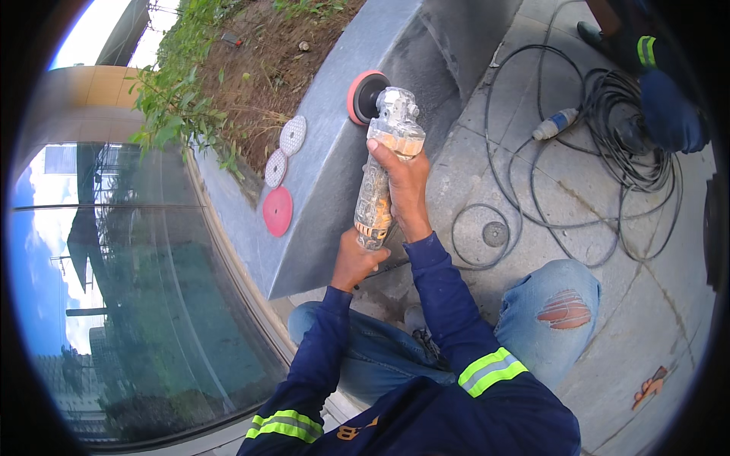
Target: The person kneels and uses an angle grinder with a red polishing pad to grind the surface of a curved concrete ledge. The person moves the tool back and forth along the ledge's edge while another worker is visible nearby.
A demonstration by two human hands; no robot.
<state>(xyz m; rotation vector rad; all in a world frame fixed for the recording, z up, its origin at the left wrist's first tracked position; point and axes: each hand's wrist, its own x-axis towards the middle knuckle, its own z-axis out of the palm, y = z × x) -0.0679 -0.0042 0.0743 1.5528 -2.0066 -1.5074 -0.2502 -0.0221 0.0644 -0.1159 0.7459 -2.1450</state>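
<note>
Both my hands hold a dusty angle grinder (374, 190) over the grey stone ledge of a planter (334, 129). My right hand (407, 186) wraps round its body just behind the gear head, thumb on top. My left hand (355, 258) grips the rear end of the body. A red-edged backing pad (366, 97) with a black centre is fitted to the head and tilts on edge at the stone; whether it touches is hard to tell. On the ledge to the left lie two white dimpled polishing pads (293, 137) and a pink round pad (277, 211).
A coiled black cable (623, 137) with a grey-and-blue connector (555, 124) lies on the paving at right. A small grey disc (495, 233) rests inside a cable loop. Soil and plants (182, 114) fill the planter; a glass pane (152, 289) stands left. Another person's leg (669, 106) is at upper right.
</note>
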